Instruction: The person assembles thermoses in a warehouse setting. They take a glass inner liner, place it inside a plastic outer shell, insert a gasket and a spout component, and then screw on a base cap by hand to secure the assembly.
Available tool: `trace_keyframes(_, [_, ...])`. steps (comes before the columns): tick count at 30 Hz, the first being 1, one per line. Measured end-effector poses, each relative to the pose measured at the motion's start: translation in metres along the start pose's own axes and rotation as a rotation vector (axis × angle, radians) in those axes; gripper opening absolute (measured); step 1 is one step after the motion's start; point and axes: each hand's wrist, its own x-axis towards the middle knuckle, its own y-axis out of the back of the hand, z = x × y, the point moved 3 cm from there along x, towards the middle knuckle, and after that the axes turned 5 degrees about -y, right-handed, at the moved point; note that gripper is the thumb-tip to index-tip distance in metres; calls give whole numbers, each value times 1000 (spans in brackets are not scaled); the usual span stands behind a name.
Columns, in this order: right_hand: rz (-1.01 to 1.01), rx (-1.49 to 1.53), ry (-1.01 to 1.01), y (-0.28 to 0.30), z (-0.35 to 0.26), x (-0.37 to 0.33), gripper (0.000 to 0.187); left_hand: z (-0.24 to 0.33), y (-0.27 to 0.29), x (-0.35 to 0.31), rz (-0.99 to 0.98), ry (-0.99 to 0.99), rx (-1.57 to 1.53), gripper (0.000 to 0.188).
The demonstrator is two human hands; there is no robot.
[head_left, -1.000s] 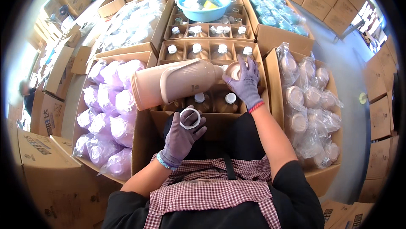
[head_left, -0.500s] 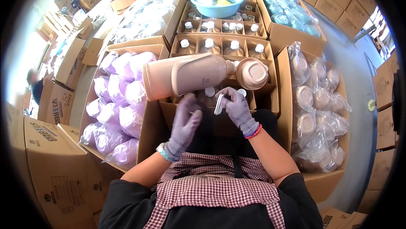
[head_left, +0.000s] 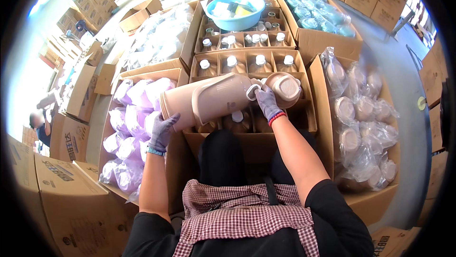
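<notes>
- The beige flask (head_left: 213, 100) lies tilted across the divided carton (head_left: 309, 107), its base toward 9 o'clock and its narrow mouth toward 2 o'clock. Directions below use a clock face centred on the flask.
- The right hand (head_left: 267, 102), gloved in grey, is at 3 o'clock; its fingers look pinched on a white ring (head_left: 248, 95) at the mouth. Whether the ring goes around the neck or sits beside it, I cannot tell.
- The left hand (head_left: 161, 131), at 8 o'clock, is against the base; the flask hides part of its fingers, so how firmly they close is unclear.
- The ridged beige cap (head_left: 285, 88) is off the flask, at 3 o'clock just beyond the right hand.
- As I judge it, the flask stands partway: body whole, ring in hand rather than seated, cap separate. Whether parts are going on or coming off cannot be told from this.
- White-capped bottles (head_left: 232, 60) fill compartments toward 1 o'clock; lilac-wrapped pieces (head_left: 128, 148) lie at 8, clear-bagged beige ones (head_left: 349, 110) at 3.
- The flask bears a small dark emblem, too small to make out. The closed carton (head_left: 71, 195) at 8 o'clock carries dark printed characters and finer print, the latter illegible.
</notes>
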Motion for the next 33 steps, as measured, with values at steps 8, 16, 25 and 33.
trace_keyframes(8, [-40, -87, 32, 8, 15, 5, 28, 58, -17, -47, 28, -131, -19, 43])
trace_keyframes(16, [-57, 190, -9, 15, -32, -23, 24, 62, 18, -88, 207, -144, -203, 39])
trace_keyframes(25, [-342, 494, -96, 41, -62, -50, 20, 116, 35, -163, 210, -202, -334, 56])
trace_keyframes(33, [-582, 419, -4, 91, -110, -190, 75, 102, 52, -234, 177, -191, -343, 66])
